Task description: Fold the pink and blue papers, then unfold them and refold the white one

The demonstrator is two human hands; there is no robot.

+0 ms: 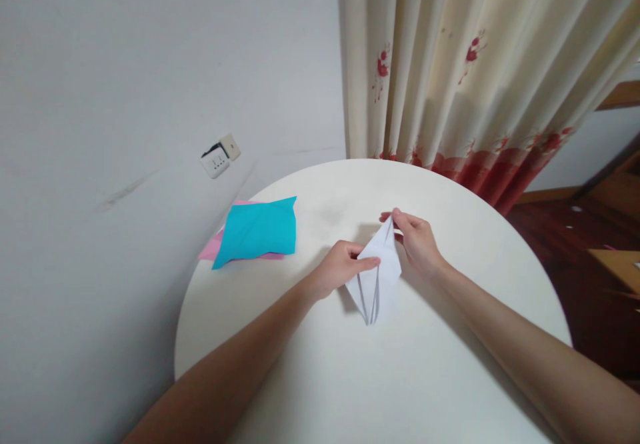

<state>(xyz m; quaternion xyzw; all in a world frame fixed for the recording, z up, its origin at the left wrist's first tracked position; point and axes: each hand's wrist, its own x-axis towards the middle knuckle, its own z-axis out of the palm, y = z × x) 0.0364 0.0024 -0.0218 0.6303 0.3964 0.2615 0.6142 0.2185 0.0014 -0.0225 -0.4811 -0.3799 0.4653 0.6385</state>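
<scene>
A sheet of white paper (387, 261), folded into a narrow diamond with several layered flaps, is held just above the round table. Its lower tip points toward me. My left hand (341, 267) grips its left side, thumb across the front and fingers hidden behind. At the upper tip, my right hand (415, 236) pinches the paper between thumb and fingers.
The white round table (320, 371) carries a blue sheet (263, 231) lying over a pink sheet (213, 249) at its left edge. Behind stand a wall with a power socket (216, 162) and a flowered curtain (435, 64). Wooden furniture (617, 267) is at right.
</scene>
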